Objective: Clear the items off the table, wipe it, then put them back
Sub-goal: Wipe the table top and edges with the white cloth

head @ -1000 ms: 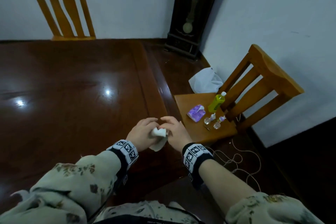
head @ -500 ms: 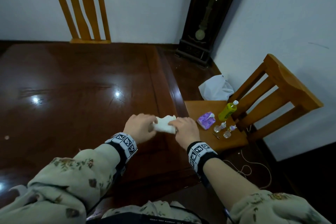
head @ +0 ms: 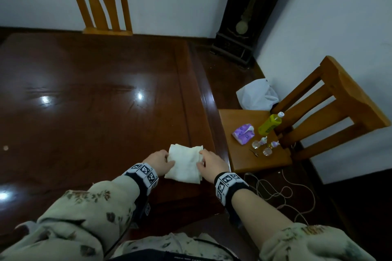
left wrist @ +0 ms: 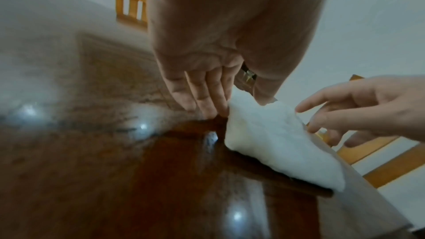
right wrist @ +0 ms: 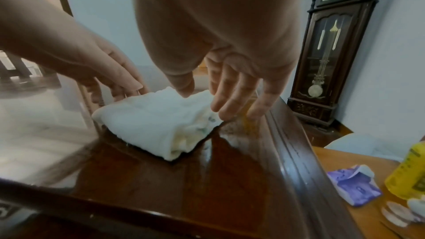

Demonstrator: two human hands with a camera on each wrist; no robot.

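A folded white cloth (head: 186,162) lies flat on the dark wooden table (head: 95,101) near its front right corner. My left hand (head: 167,160) touches the cloth's left edge with straight fingers (left wrist: 202,104), the thumb resting on top. At the cloth's right edge is my right hand (head: 201,159), its thumb on the cloth (right wrist: 156,123) and its fingers (right wrist: 230,104) stretched down beside it. On the seat of the chair (head: 250,116) to the right sit a purple tissue pack (head: 242,133), a yellow-green bottle (head: 269,124), two small glass bottles (head: 259,143) and a hair clip (head: 254,152).
A second wooden chair (head: 101,0) stands at the table's far side. A tall dark pendulum clock (head: 248,17) fills the corner. A white plastic bag (head: 256,95) and a loose cord (head: 282,195) lie on the floor by the right chair. A small speck (head: 5,147) sits at the table's left.
The cloth was bunched up between both hands above the table edge. It now lies spread flat on the table, and the hands have parted to its two sides.
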